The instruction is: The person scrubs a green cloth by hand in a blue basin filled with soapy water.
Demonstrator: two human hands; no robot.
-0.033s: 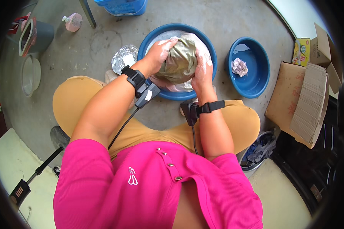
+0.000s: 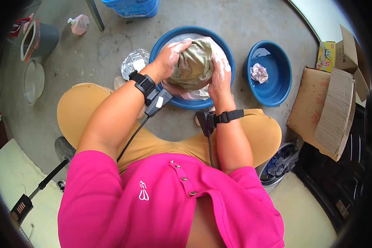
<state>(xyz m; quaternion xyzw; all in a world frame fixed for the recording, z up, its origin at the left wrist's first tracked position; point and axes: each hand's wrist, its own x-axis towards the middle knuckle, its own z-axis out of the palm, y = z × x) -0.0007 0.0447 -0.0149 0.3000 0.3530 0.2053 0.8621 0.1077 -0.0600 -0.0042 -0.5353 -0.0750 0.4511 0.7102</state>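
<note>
Both my hands are soapy and clasp a wet olive-green cloth [image 2: 193, 64], bunched above a large blue basin [image 2: 186, 103] on the concrete floor. My left hand [image 2: 169, 58] grips the cloth's left side and my right hand [image 2: 221, 76] grips its right side. A pale, foamy cloth lies under the bundle inside the basin. Each wrist carries a black strap with a small device and cable. I sit low with my knees spread on either side of the basin.
A smaller blue basin [image 2: 277, 93] to the right holds water and a crumpled pale cloth [image 2: 259, 73]. A silvery crumpled bag [image 2: 135, 62] lies left of the large basin. Also around are a pink pump bottle [image 2: 79, 23], a grey bucket [image 2: 41, 39], cardboard boxes [image 2: 330, 111] and a container of dark cloths [image 2: 279, 163].
</note>
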